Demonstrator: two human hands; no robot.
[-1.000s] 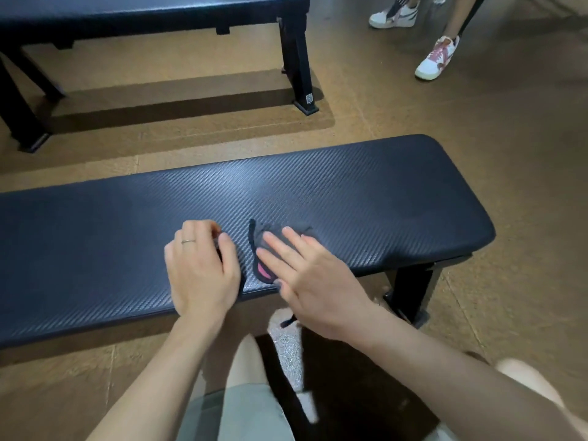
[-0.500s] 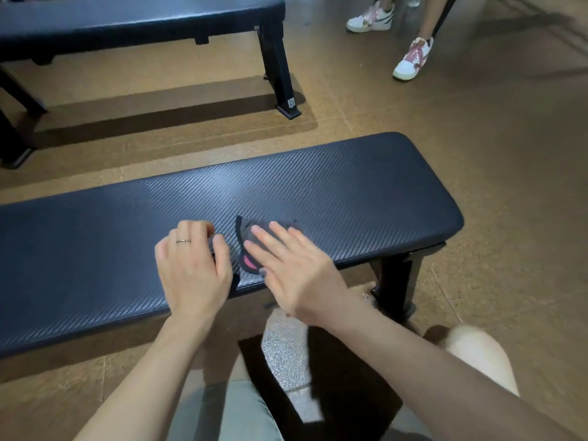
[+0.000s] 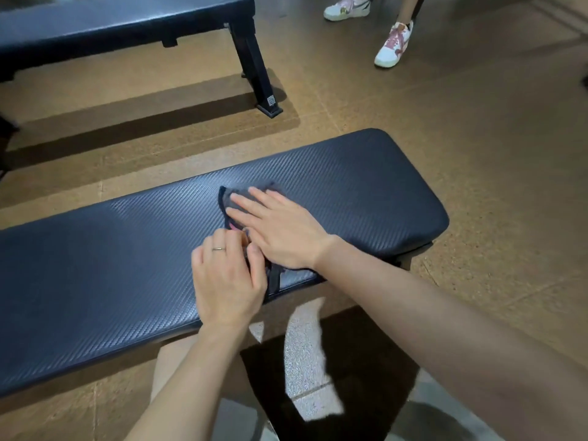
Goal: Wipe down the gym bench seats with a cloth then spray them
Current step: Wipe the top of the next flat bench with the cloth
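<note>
Within the last 1 second, you slid your right hand [image 3: 280, 230] and the dark cloth [image 3: 229, 198] away from the near edge toward the middle of the desk [image 3: 95, 265]. The fingers were straight and spread, and they pressed the cloth flat on the seat. Your left hand [image 3: 227, 281], which had been apart from it, came against the right one, with fingers curled at the near corner of the cloth; it seemed to pinch it, but I cannot tell for sure. I judge the wiping had only started; a 2nd bench [image 3: 111, 23] behind was waiting, and no spray bottle was in view.
</note>
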